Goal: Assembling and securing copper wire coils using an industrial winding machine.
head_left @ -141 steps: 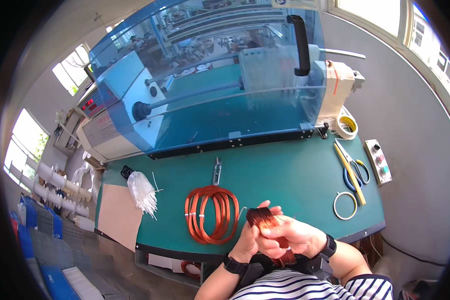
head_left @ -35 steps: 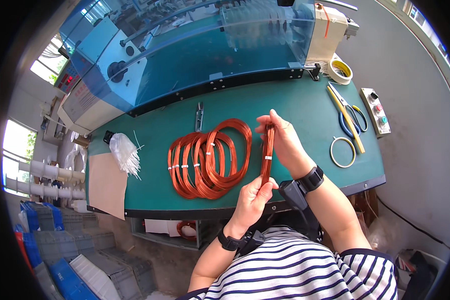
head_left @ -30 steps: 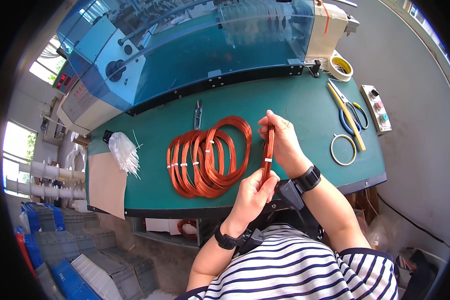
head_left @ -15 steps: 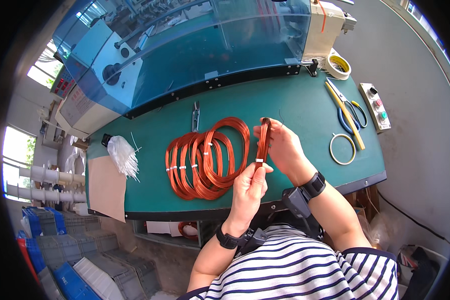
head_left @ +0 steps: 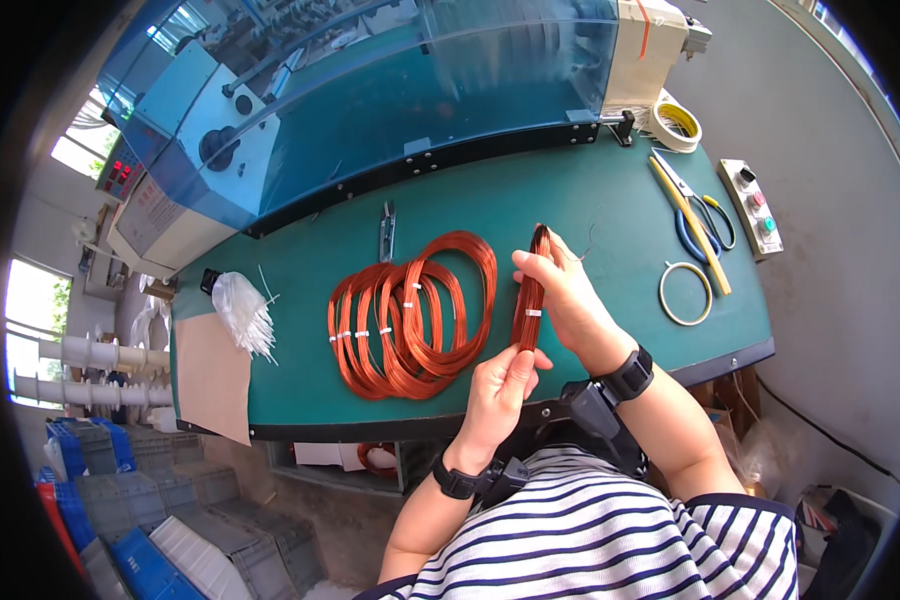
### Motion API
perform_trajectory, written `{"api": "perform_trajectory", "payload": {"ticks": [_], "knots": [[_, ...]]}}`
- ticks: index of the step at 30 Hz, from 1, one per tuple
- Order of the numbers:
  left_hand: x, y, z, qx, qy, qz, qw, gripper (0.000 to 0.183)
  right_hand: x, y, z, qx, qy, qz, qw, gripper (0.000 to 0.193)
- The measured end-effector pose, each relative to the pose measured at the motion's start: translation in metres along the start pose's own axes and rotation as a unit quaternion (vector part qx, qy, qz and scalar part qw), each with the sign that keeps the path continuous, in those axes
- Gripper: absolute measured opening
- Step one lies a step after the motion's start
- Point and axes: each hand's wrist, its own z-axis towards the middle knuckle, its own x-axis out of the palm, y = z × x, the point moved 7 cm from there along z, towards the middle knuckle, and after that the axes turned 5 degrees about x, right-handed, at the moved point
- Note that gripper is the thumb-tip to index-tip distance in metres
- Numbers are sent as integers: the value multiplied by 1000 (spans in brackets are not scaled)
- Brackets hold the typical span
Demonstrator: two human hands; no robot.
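Between my hands stands a coil of copper wire (head_left: 529,318), seen edge-on, with a white tie around its strands. My left hand (head_left: 504,382) grips its near end, thumb on top. Around its far end my right hand (head_left: 560,285) is closed, the thumb pressing across the strands. A thin loose wire end (head_left: 587,245) sticks out beyond the right fingers. Left of my hands, several tied copper wire coils (head_left: 400,325) lie overlapping in a row on the green table (head_left: 300,385).
Behind is a machine under a blue transparent cover (head_left: 370,160). Small snips (head_left: 387,232) lie near it. Scissors (head_left: 692,215), a yellow stick (head_left: 708,248), a ring (head_left: 685,294), a tape roll (head_left: 676,127) and a button box (head_left: 751,208) are right. A bag of white ties (head_left: 245,308) sits left.
My left hand has slid a little toward me along the coil. The right thumb has come over the far end, and the white tie now shows between my hands.
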Motion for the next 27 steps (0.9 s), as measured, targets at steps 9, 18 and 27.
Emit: {"api": "perform_trajectory", "payload": {"ticks": [9, 18, 27], "knots": [[-16, 10, 0, 23, -83, -120, 989, 35, -2, -4, 13, -24, 48, 54, 997, 52], [-61, -28, 13, 88, -188, 116, 971, 27, 46, 20, 48, -314, -48, -297, 900, 22], [-111, -108, 99, 291, -32, 607, 738, 12, 67, 12, 47, -327, -65, -430, 839, 17]]}}
